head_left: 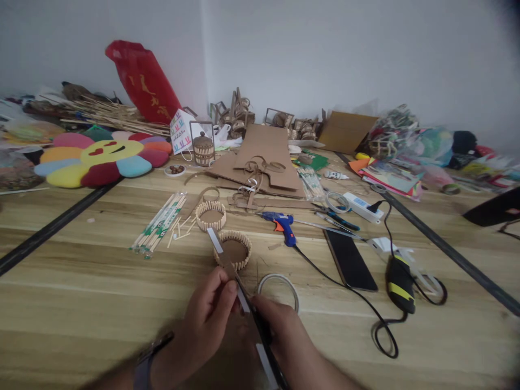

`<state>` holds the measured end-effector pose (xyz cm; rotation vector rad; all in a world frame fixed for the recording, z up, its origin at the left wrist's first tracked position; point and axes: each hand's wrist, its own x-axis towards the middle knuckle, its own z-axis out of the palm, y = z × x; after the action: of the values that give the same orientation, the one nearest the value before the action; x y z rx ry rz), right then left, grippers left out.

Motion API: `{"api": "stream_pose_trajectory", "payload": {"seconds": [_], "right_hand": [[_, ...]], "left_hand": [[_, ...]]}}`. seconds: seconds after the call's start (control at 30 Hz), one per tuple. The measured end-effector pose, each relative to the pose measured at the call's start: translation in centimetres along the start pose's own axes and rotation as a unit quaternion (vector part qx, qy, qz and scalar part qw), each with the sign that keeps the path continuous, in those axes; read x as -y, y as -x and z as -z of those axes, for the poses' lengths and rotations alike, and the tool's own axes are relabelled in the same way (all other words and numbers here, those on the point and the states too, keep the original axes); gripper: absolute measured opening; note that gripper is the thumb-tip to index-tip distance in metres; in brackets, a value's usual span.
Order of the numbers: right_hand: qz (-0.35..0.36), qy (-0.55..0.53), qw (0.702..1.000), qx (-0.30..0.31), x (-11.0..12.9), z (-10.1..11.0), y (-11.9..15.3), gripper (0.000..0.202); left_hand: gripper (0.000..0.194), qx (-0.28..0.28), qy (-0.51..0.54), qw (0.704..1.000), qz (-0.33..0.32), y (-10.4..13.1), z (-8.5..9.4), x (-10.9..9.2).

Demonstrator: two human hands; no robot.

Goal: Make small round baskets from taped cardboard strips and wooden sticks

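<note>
A long brown cardboard strip (228, 266) with white tape pieces on it slants across the front of the table. My left hand (211, 303) is closed, pinching this strip between thumb and fingers near its middle. Against the strip's right side, my right hand (280, 319) is closed around a long dark thing that I cannot make out; its fingers are partly hidden. Just beyond the strip's far end stand two round cardboard trays walled with short sticks, a nearer stick ring (246, 254) and a farther stick ring (211, 216). A roll of tape (294, 292) lies beside my right hand.
A blue glue gun (284, 225) trails a black cable to the right. Near it lie a black phone (351, 260), pliers (341, 220) and a power strip (361, 207). Bundled sticks (160, 225) lie left. Cardboard sheets (264, 151) and a flower cushion (105, 157) are farther back.
</note>
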<state>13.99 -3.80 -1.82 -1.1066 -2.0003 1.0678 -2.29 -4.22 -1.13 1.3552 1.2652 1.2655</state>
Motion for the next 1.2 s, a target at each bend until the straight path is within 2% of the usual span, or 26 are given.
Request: {"api": "stream_pose_trajectory", "payload": {"seconds": [0.17, 0.3, 0.43, 0.53, 0.77, 0.87, 1.03, 1.2], "right_hand": [[0.015, 0.016, 1.0, -0.015, -0.4, -0.4, 0.1, 0.006], [0.001, 0.024, 1.0, -0.007, 0.1, 0.0, 0.1, 0.009], [-0.01, -0.013, 1.0, 0.001, 0.5, 0.4, -0.1, 0.011], [-0.001, -0.02, 1.0, -0.001, 0.4, 0.5, -0.3, 0.005], [0.017, -0.01, 1.0, -0.006, -0.3, 0.0, -0.1, 0.007], [0.0, -0.019, 1.0, -0.007, -0.2, -0.1, 0.1, 0.006], [-0.021, 0.005, 1.0, 0.015, 0.2, 0.1, 0.0, 0.004], [-0.02, 0.022, 1.0, 0.007, 0.7, 0.4, -0.2, 0.009]], "left_hand": [[0.032, 0.006, 0.004, 1.0, 0.005, -0.1, -0.1, -0.3], [0.031, 0.011, 0.011, 1.0, 0.0, -0.1, 0.0, -0.3], [0.029, 0.037, 0.013, 0.999, 0.012, 0.1, -0.1, 0.0], [0.029, 0.06, 0.027, 0.998, 0.017, 0.2, -0.2, 0.1], [0.031, 0.074, 0.052, 0.996, 0.025, 0.4, -0.1, 0.2], [0.037, 0.056, 0.068, 0.996, 0.009, -0.1, 0.1, -0.1], [0.038, -0.018, 0.063, 0.998, 0.015, -1.1, 0.3, -1.0], [0.034, -0.01, 0.049, 0.999, 0.008, -0.8, 0.2, -0.5]]}}
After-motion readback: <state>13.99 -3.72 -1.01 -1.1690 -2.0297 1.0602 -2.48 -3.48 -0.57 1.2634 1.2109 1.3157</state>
